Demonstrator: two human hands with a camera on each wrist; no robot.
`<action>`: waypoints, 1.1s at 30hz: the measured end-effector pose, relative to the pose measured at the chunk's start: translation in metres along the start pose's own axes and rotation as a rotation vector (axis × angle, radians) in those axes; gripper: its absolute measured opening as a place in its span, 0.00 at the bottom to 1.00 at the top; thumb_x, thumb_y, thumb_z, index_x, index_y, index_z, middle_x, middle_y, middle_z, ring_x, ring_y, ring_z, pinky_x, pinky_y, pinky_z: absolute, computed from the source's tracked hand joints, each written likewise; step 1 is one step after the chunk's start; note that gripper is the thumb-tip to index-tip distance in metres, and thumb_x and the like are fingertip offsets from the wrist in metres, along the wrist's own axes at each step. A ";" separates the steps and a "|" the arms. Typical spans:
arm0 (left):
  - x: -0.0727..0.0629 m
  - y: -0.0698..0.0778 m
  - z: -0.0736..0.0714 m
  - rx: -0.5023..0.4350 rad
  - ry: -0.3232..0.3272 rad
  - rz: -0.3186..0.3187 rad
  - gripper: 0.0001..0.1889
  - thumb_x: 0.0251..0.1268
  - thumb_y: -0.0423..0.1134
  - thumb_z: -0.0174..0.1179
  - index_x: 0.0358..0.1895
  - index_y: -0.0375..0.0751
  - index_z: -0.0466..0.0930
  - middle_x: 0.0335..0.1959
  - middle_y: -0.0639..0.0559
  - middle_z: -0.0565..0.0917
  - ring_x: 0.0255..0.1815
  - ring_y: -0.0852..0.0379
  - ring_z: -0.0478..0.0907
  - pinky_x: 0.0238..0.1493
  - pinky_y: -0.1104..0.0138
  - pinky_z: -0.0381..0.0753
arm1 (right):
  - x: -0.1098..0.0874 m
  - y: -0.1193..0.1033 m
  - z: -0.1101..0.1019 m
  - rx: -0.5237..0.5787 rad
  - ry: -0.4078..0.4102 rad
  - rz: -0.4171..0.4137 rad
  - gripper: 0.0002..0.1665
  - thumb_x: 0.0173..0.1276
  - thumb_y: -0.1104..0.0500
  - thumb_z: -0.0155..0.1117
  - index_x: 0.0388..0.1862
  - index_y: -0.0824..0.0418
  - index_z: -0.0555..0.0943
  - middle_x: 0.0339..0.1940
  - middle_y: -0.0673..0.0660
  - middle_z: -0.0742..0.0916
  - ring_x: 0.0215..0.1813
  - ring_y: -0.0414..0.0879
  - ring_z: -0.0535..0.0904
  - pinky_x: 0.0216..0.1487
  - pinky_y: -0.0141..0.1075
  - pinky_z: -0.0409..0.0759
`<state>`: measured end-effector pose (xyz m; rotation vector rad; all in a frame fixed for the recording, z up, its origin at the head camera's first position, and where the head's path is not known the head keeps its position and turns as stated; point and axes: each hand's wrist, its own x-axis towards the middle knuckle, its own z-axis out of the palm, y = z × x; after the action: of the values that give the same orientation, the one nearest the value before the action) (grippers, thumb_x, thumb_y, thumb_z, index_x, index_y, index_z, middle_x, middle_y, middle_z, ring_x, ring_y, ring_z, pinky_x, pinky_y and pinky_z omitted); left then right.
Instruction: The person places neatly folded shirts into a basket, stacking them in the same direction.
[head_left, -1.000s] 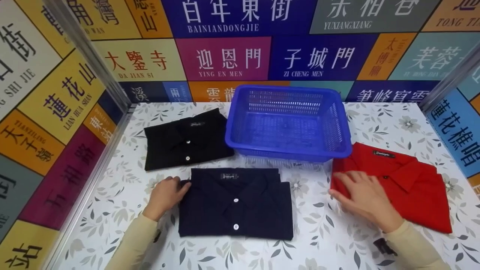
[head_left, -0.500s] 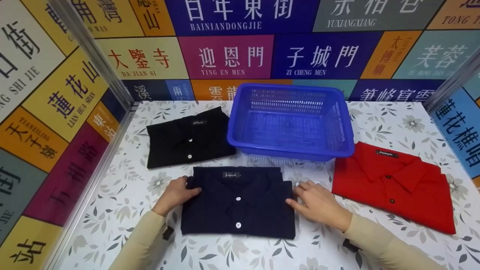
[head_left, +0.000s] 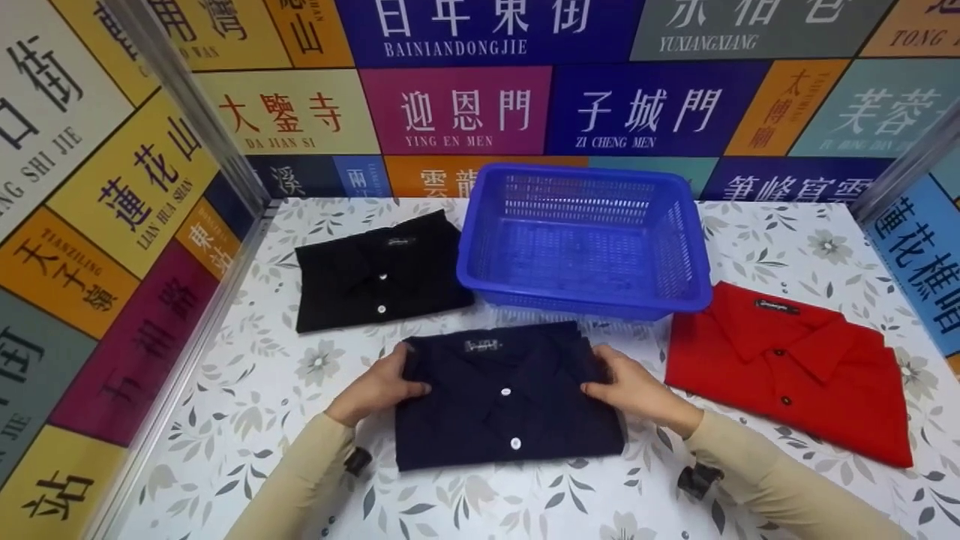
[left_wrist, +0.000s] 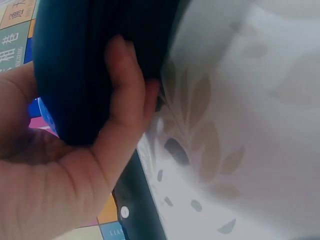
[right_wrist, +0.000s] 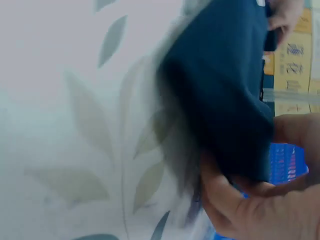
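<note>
Navy shirt (head_left: 480, 420): over the desk (head_left: 540, 502), between the hands, long axis running side to side!
Left hand (head_left: 382, 386): grip clamped on one end
Right hand (head_left: 630, 391): clamped on the other
Basket (head_left: 585, 299): just beyond

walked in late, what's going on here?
A person has a folded navy shirt by its two sides, left grip at one end and right grip at the other. Whether it is fully off the patterned table is hard to tell. A blue basket stands beyond it. A folded black shirt lies left of the basket, and a folded red shirt lies on the right; neither is being held.
</note>
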<state>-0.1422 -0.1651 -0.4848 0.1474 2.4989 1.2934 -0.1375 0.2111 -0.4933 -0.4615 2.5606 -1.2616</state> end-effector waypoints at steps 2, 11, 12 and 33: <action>0.001 0.000 0.001 -0.025 -0.018 0.022 0.25 0.51 0.30 0.68 0.52 0.32 0.66 0.47 0.36 0.75 0.54 0.42 0.71 0.60 0.51 0.67 | 0.002 0.000 -0.001 0.207 -0.021 0.071 0.28 0.58 0.66 0.67 0.54 0.73 0.66 0.44 0.65 0.82 0.45 0.52 0.80 0.44 0.42 0.79; 0.004 -0.006 0.003 -0.253 -0.193 0.077 0.25 0.56 0.24 0.56 0.54 0.33 0.55 0.61 0.29 0.58 0.67 0.41 0.50 0.67 0.52 0.48 | 0.005 0.009 0.000 0.800 0.021 0.359 0.31 0.59 0.70 0.64 0.57 0.72 0.60 0.42 0.59 0.83 0.37 0.47 0.84 0.40 0.39 0.83; 0.004 -0.006 0.003 -0.260 -0.202 0.090 0.25 0.56 0.24 0.56 0.54 0.34 0.55 0.59 0.30 0.60 0.65 0.41 0.52 0.65 0.53 0.51 | 0.004 0.010 -0.001 0.809 0.007 0.362 0.28 0.60 0.70 0.64 0.56 0.72 0.63 0.41 0.58 0.84 0.37 0.48 0.85 0.40 0.40 0.83; 0.005 0.013 -0.001 -0.393 -0.180 0.192 0.24 0.56 0.21 0.59 0.56 0.31 0.62 0.38 0.45 0.77 0.35 0.54 0.77 0.41 0.66 0.75 | -0.020 0.006 -0.030 0.665 -0.016 0.110 0.28 0.62 0.71 0.64 0.60 0.76 0.70 0.47 0.56 0.85 0.43 0.48 0.84 0.46 0.40 0.81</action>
<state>-0.1484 -0.1570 -0.4748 0.3982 2.0758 1.7357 -0.1305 0.2438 -0.4791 -0.1813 1.9443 -1.9218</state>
